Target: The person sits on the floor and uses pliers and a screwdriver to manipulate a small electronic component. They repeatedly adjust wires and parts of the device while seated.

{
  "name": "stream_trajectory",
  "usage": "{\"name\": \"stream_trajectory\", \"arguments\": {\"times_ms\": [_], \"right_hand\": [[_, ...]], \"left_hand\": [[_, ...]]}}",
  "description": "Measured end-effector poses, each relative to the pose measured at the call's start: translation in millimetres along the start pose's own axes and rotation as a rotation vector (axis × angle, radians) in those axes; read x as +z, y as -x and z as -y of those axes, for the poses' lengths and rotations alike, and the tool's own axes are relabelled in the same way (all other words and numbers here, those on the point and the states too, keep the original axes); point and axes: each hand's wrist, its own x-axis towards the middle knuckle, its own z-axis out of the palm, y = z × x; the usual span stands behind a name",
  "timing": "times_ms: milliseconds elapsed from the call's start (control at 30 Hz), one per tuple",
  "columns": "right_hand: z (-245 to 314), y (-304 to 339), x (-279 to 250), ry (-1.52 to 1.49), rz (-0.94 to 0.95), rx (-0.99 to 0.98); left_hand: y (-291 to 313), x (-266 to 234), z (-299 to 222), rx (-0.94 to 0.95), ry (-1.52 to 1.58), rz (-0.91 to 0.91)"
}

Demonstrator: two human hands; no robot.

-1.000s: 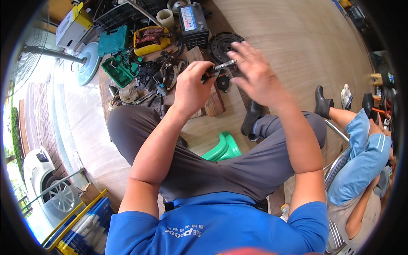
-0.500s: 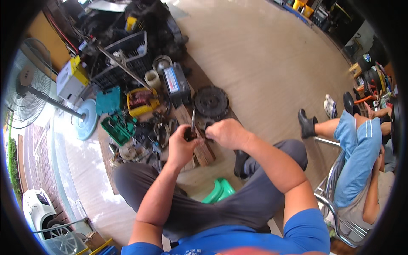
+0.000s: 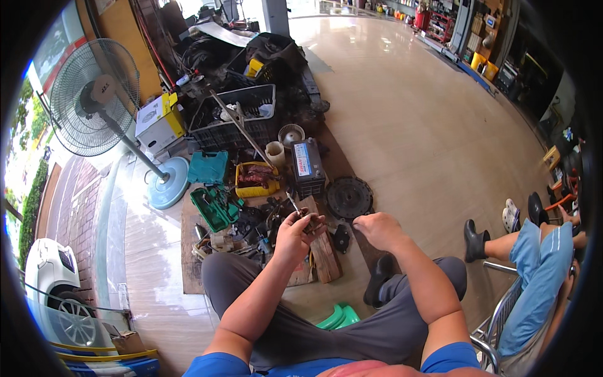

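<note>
My left hand (image 3: 293, 236) is closed round a small dark mechanical part, with its slim shiny metal shaft (image 3: 293, 202) sticking up and leaning left. Fingers cover most of that part. Off to the right, my right hand (image 3: 380, 230) has thumb and fingers pinched together; whatever may be between them is too small to make out. It hovers in front of a round black ribbed disc (image 3: 349, 198). Below and between the hands are a wooden block (image 3: 327, 256) and a small black part (image 3: 340, 239).
Beyond lie a car battery (image 3: 307, 166), a yellow tray (image 3: 257, 190) of reddish parts and a green tool case (image 3: 212, 208). Black crates (image 3: 233, 131) and a standing fan (image 3: 166, 177) are farther left. A person sits at the right on a metal chair (image 3: 498, 309).
The view has tilted up, so the scene sits lower and more to the right. My right hand has moved away from the left hand. The metal shaft now leans more to the left.
</note>
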Motion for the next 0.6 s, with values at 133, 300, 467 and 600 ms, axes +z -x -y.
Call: {"name": "stream_trajectory", "arguments": {"times_ms": [133, 300, 467, 600], "right_hand": [[-19.6, -0.5, -10.3, -0.075, -0.087, 0.084], [-28.2, 1.7, -5.6, -0.069, 0.046, 0.146], [-9.0, 2.4, 12.5, 0.084, 0.259, 0.065], [8.7, 0.2, 35.8, -0.114, 0.174, -0.099]], "left_hand": [[-3.4, -5.0, -11.9, 0.120, 0.101, 0.044], [-10.6, -10.2, -16.7, 0.196, -0.032, -0.062], [4.5, 0.1, 4.5, 0.094, -0.371, -0.096], [15.2, 2.7, 44.0, 0.124, -0.365, 0.095]]}}
